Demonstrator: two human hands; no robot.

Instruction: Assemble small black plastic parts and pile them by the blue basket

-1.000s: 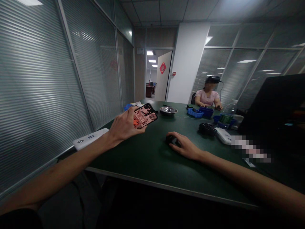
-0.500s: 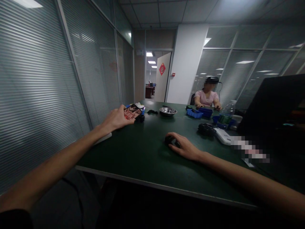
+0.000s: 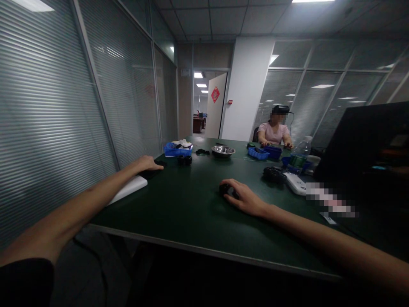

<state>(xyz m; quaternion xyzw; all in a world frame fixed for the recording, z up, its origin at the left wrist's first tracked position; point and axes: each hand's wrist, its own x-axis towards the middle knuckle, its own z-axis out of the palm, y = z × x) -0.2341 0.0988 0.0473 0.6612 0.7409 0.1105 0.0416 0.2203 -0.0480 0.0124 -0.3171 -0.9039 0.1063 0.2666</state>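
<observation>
My left hand point(image 3: 145, 163) reaches out to the table's left edge and lies over a dark phone point(image 3: 156, 172), which rests on the green table point(image 3: 191, 213). Its fingers curl on the phone's top. My right hand point(image 3: 244, 198) rests on the table at the middle, fingers wrapped over a small black object point(image 3: 224, 189). Both forearms stretch in from the bottom of the view.
A white flat device point(image 3: 129, 188) lies under my left wrist. Farther back are a blue bin point(image 3: 177, 149), a metal bowl point(image 3: 223, 150), blue trays point(image 3: 265, 152), a water bottle point(image 3: 300, 152) and black parts point(image 3: 273, 174). A dark screen point(image 3: 367, 145) stands at right. A person point(image 3: 275, 131) sits at the far end.
My left hand carried the phone from mid-air, its patterned case showing, out to the left and down onto the table. The right hand stayed on the black object.
</observation>
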